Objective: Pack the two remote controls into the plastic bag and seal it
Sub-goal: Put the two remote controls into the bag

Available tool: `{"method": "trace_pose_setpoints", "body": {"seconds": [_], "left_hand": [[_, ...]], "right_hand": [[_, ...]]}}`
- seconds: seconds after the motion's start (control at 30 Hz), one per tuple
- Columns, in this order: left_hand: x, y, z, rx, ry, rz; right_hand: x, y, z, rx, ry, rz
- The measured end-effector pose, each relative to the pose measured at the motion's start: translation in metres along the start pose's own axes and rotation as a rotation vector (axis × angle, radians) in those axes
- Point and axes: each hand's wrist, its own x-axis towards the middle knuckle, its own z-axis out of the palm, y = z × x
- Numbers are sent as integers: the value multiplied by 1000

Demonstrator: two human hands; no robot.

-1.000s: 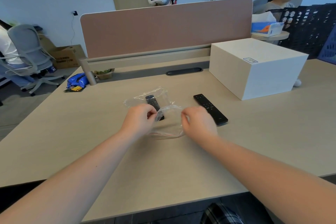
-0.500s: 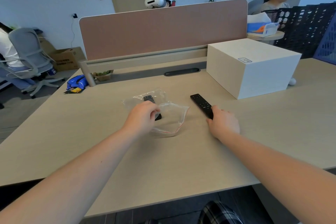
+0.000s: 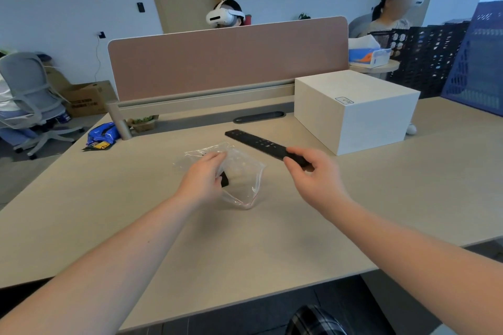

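A clear plastic bag (image 3: 242, 171) with a red zip strip lies mid-desk, its mouth open toward me. My left hand (image 3: 202, 178) grips the bag's left edge. A small black remote (image 3: 224, 179) sits inside the bag, mostly hidden behind my left hand. My right hand (image 3: 313, 174) holds the near end of a long black remote (image 3: 261, 145), lifted above the desk and pointing away to the left, just right of the bag.
A white box (image 3: 356, 110) stands on the desk (image 3: 245, 247) at right, close to the lifted remote. A pink divider panel (image 3: 228, 60) runs along the back. A blue snack packet (image 3: 102, 134) lies at the far left. People with headsets sit beyond.
My right hand left the bag, reached to the long remote on the desk, grasped it and raised it. My left hand kept hold of the bag.
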Motion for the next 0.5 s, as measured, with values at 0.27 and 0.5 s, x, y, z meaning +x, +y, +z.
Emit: {"method": "trace_pose_setpoints", "body": {"seconds": [0.27,0.5], "left_hand": [[-2,1,-2,-7,12,5],[-8,-5,1,-13,6,99]], "right_hand": [[-24,1,-12,-188,-25,-223],[-26,17,21,-342,-84,-250]]}}
